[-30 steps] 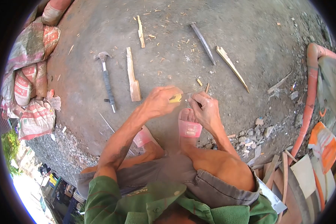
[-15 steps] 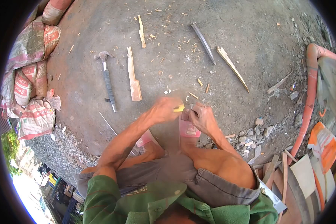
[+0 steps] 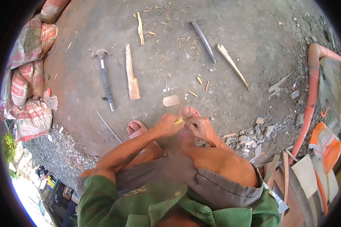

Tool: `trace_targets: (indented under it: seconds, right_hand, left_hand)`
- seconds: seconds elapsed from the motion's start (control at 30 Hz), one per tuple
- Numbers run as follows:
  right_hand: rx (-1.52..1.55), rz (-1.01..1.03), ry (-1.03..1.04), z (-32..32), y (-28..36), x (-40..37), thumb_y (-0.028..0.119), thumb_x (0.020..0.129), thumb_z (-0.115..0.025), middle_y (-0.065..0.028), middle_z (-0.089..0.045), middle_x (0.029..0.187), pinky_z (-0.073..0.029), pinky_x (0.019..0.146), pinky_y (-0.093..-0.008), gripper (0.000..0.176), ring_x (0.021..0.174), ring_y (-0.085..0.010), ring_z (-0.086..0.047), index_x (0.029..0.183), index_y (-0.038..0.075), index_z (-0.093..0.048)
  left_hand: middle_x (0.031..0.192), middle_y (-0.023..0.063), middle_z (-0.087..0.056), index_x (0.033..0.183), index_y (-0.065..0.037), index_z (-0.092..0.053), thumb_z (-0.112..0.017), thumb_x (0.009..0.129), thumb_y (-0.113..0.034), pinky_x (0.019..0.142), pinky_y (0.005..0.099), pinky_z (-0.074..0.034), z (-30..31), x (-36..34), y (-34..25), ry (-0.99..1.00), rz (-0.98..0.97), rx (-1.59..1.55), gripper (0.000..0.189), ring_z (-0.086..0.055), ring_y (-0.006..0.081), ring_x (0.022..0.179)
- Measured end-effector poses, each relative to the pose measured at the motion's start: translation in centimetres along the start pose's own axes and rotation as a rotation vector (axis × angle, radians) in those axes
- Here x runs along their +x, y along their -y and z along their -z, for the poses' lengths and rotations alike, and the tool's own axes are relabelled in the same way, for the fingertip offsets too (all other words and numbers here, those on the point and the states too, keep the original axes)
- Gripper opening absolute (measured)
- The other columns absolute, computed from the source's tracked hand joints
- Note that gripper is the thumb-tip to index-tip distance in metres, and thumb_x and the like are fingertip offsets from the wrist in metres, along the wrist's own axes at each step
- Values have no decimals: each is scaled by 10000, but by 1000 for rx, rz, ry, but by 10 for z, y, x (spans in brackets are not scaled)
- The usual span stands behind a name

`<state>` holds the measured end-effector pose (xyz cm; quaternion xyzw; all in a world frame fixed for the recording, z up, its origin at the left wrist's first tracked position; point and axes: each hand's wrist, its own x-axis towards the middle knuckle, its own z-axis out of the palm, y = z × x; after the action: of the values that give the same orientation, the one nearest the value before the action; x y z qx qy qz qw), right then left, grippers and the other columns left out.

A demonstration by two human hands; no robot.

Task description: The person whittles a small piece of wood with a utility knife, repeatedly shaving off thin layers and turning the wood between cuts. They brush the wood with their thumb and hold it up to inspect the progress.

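On the grey concrete ground (image 3: 223, 34), both hands have drawn back toward the body and now sit just above the pink sandal (image 3: 188, 111). The left hand (image 3: 165, 125) grips a small yellow-handled knife (image 3: 179, 121). The right hand (image 3: 201, 126) is curled closed, its contents hidden. A pale flat wood chip (image 3: 171, 100) now lies ahead, probably a slice just cut off.

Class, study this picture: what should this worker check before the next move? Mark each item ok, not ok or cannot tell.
1. Yellow tool gripped in left hand: ok.
2. What the right hand pinches: cannot tell, too small.
3. Toes away from the tool: not ok, the hands work right over the pink sandal.
4. Hammer lying apart from the hands: ok.
5. Hands protected: not ok, both bare.
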<state>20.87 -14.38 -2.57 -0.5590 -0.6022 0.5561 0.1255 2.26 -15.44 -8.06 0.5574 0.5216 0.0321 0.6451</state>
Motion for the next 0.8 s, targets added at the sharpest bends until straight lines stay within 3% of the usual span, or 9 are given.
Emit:
trace_targets:
  seconds: [0.1,0.2,0.3,0.33,0.47,0.53,0.6,0.73,0.8]
  right_hand:
    - [22,9,11,-1,-6,-1,107,844,-596,-172,-674,743,-528,620,-338,188,653,-285,-675,965,12,-704]
    - [-62,77,-55,-8,-12,-2,132,843,-604,-172,-669,730,-519,607,-346,187,642,-264,-673,944,9,-703]
    - [175,-55,-149,-10,-1,1,159,847,-612,-170,-656,713,-501,594,-335,193,632,-216,-654,927,6,-699]
    - [314,-142,-184,-9,3,3,168,849,-614,-168,-650,705,-494,589,-328,196,628,-196,-645,922,6,-697]
    - [338,-303,-306,-22,-46,29,197,884,-615,-76,-633,683,-462,593,-276,235,644,-123,-579,958,-13,-691]
    - [366,-335,-398,-13,-54,47,179,901,-610,-32,-620,690,-454,594,-259,239,654,-96,-560,1000,-23,-687]
    - [332,-318,-485,-5,-63,62,155,907,-610,-9,-616,707,-458,593,-257,237,661,-87,-566,1032,-33,-681]
    - [385,-362,-503,-5,-57,65,136,891,-638,-40,-647,734,-471,602,-256,240,668,-86,-586,1052,-39,-674]
    - [310,-374,-510,-4,-46,58,153,879,-661,-67,-669,760,-481,610,-264,257,669,-94,-603,1055,-34,-674]
  left_hand:
    - [716,204,-607,815,-1,-625,-607,835,-235,603,413,-455,-2,0,-1,-16,11,-15,236,-576,325,621]
    - [780,219,-636,841,-32,-648,-611,793,-217,669,464,-482,-4,0,-5,24,-65,164,194,-615,418,742]
    - [829,224,-637,875,-41,-647,-587,807,-190,704,465,-476,-9,-1,-13,77,95,72,174,-612,414,798]
    - [860,219,-636,888,-42,-644,-583,818,-189,707,463,-474,-9,1,-15,25,54,49,174,-610,410,812]
    - [987,170,-626,955,-36,-637,-605,855,-195,715,444,-467,7,27,-18,-181,1,116,190,-607,377,848]
    - [973,142,-630,959,-27,-645,-667,834,-230,714,435,-470,21,44,-24,-354,-73,115,240,-613,365,832]
    - [954,143,-632,962,-29,-652,-689,823,-241,717,428,-474,37,61,-30,-375,-60,175,256,-615,363,828]
    - [931,147,-637,930,-26,-655,-710,815,-256,707,431,-470,40,75,-38,-400,-202,119,262,-612,362,817]
    - [897,158,-635,984,-6,-654,-681,846,-278,712,406,-473,44,73,-38,-482,-149,129,306,-616,340,801]
